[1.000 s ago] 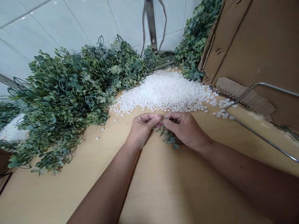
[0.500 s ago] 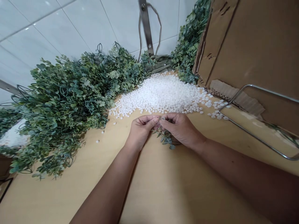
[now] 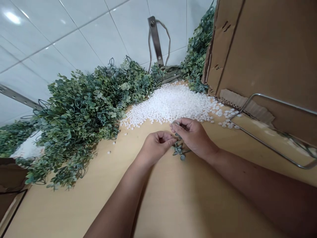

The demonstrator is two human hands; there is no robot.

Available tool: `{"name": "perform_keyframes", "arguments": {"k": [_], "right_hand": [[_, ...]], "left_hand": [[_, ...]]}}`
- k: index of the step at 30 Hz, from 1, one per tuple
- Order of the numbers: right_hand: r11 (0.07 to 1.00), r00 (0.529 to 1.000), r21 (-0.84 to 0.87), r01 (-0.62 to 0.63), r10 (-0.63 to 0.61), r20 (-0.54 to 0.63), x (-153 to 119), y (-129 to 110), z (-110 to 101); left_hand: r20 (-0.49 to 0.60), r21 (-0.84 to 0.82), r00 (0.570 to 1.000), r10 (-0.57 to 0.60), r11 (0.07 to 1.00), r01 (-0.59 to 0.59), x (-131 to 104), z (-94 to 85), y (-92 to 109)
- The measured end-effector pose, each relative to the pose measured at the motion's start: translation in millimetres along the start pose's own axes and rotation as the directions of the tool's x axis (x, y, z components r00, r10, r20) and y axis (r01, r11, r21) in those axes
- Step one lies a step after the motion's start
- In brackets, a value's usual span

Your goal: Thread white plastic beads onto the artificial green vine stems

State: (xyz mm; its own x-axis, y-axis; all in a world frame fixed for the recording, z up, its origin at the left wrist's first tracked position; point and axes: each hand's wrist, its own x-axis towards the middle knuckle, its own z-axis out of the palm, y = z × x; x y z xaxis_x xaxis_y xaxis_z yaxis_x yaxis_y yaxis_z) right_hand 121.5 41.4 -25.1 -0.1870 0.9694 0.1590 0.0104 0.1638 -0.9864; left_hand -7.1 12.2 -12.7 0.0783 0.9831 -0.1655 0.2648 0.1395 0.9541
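A small artificial leaf sprig (image 3: 180,152) with grey-green leaves hangs between my hands, low over the table. My left hand (image 3: 156,147) is closed in a pinch, its thumb and forefinger on the upper left of the sprig. Slightly higher, my right hand (image 3: 195,135) pinches something small and pale at its fingertips, too small to make out. Part of the sprig is hidden beneath the right hand. Just beyond the fingers lies a heap of small white plastic pieces (image 3: 170,102).
Bunched artificial greenery (image 3: 84,112) stands along the left, with more greenery (image 3: 199,46) at the back. A cardboard box (image 3: 267,49) and a bent metal wire frame (image 3: 269,143) are at right. White tiled wall (image 3: 99,29) rises behind the wooden table (image 3: 168,205).
My hands have come apart from a joint pinch. The left has dropped lower, toward the sprig's leaves, and the right stays near the heap. The camera view has shifted slightly.
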Motion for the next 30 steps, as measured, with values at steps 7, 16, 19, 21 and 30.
{"name": "perform_keyframes", "arguments": {"k": [7, 16, 19, 21, 30], "right_hand": [[0.893, 0.917, 0.386, -0.234, 0.071, 0.392, 4.8, -31.9, -31.9], [0.993, 0.958, 0.015, -0.115, 0.107, 0.266, -0.2, -9.4, -8.4], [0.999, 0.972, -0.041, -0.006, 0.016, 0.235, -4.0, -2.6, -1.1], [0.999, 0.977, -0.049, 0.009, 0.002, 0.214, -4.8, -0.3, 0.4], [0.998, 0.978, -0.054, -0.027, 0.038, 0.203, -7.2, -3.0, 7.2]], "left_hand": [[-0.026, -0.411, 0.998, -0.051, 0.911, 0.036, 3.8, -10.3, -0.3], [-0.036, -0.545, 0.998, 0.047, 0.837, -0.06, 8.2, -7.5, -5.7], [-0.099, -0.545, 0.993, 0.06, 0.832, -0.104, 9.3, -3.9, -6.4], [-0.112, -0.551, 0.992, 0.062, 0.827, -0.114, 9.8, -2.7, -6.4], [-0.101, -0.594, 0.995, 0.0, 0.802, -0.06, 8.4, 0.7, -5.7]]}}
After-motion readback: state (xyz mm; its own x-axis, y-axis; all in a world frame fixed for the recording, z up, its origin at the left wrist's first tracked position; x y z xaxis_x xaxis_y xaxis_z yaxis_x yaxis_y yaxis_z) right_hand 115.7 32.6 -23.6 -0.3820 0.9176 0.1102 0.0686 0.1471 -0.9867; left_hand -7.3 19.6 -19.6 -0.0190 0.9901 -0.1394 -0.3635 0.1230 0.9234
